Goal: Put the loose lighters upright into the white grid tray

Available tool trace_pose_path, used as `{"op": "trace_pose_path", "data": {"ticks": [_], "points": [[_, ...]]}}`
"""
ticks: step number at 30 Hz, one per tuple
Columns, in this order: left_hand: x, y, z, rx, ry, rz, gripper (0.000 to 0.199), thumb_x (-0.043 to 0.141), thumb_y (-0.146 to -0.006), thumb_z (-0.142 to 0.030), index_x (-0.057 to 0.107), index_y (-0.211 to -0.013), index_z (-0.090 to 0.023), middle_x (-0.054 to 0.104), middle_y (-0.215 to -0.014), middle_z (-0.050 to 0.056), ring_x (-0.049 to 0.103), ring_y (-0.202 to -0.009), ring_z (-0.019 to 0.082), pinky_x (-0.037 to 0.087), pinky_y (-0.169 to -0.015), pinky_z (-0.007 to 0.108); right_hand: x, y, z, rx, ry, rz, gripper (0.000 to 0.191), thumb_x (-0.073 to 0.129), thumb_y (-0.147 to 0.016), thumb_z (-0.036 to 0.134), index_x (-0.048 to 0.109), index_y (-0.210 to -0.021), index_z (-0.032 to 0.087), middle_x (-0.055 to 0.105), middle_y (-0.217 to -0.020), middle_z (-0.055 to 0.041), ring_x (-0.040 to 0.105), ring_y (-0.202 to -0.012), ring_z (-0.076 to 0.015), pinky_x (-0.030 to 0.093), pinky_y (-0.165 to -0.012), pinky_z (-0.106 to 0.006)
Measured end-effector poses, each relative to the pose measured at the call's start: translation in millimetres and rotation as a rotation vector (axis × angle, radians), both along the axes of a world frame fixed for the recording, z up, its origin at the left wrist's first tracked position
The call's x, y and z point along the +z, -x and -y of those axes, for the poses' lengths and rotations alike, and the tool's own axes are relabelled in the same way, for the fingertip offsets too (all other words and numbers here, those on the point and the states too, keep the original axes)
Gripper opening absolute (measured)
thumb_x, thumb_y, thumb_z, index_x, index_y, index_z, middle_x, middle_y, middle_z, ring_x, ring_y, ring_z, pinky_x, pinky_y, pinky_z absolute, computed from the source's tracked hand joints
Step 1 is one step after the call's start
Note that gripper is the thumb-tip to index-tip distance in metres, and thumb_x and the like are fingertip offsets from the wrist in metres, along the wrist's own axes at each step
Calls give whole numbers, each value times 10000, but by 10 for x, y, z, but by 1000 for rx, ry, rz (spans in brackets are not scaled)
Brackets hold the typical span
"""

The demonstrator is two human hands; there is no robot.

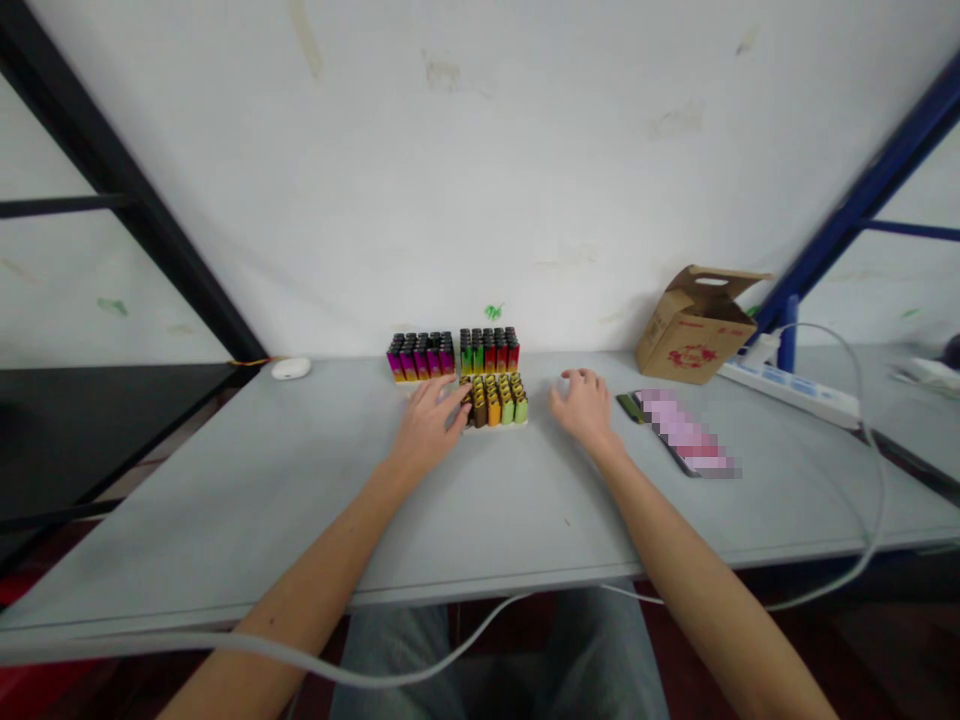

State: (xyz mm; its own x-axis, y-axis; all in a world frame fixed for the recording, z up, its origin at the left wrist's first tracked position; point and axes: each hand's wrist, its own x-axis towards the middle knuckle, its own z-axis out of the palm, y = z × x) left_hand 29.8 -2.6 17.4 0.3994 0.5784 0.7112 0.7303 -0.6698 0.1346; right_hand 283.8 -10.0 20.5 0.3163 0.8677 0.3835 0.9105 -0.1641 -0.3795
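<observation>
Orange-green lighters (495, 402) touching L hand (427, 425)

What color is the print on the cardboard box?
The print is red, best in the head view.

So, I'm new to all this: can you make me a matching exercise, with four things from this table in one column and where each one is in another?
Things:
1. Left hand
2. Right hand
3. Cardboard box
4. Power strip

Places:
A. Against the wall
B. On the front lighters
C. Between those lighters and the phone
D. Just right of the box

Pairs: 1-B, 2-C, 3-A, 4-D
</observation>
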Motion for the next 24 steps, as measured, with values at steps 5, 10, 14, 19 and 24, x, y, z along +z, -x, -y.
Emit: {"op": "trace_pose_path", "data": {"ticks": [5,10,14,19,24], "points": [[-21,6,-14,-5,24,22,302,496,-914,-264,609,-1180,-178,568,-1190,123,524,-1114,259,437,-987,458,-31,-86,-9,-92,168,82,610,473,-840,418,443,-1346,79,323,-1466,-231,237,-1357,-434,174,-1067,-575],[-25,6,-12,-11,60,47,319,525,-892,-268,596,-1189,-176,563,-1174,119,523,-1114,258,431,-1002,453,3,-197,-29,-166,260,15,621,440,-854,454,429,-1362,96,285,-1485,-239,250,-1352,-459,205,-1045,-608],[-22,3,-2,-6,80,46,350,553,-873,-289,584,-1201,-173,546,-1194,128,514,-1132,272,422,-1011,469,-44,-144,-30,-63,271,55,575,458,-854,423,471,-1322,87,334,-1451,-259,371,-1303,-416,264,-1046,-550],[-11,4,4,-10,93,62,325,531,-881,-279,590,-1190,-194,545,-1191,118,514,-1130,269,426,-1004,474,-113,-79,-86,173,139,12,503,456,-865,317,470,-1310,83,338,-1449,-241,553,-1144,-282,372,-1011,-386],[-4,2,6,-9,96,61,321,532,-880,-268,589,-1188,-199,548,-1186,116,518,-1120,264,430,-995,474,-59,-70,-94,335,-6,-49,341,389,-865,188,608,-1123,147,577,-1211,-122,597,-994,-190,430,-918,-299]]}}
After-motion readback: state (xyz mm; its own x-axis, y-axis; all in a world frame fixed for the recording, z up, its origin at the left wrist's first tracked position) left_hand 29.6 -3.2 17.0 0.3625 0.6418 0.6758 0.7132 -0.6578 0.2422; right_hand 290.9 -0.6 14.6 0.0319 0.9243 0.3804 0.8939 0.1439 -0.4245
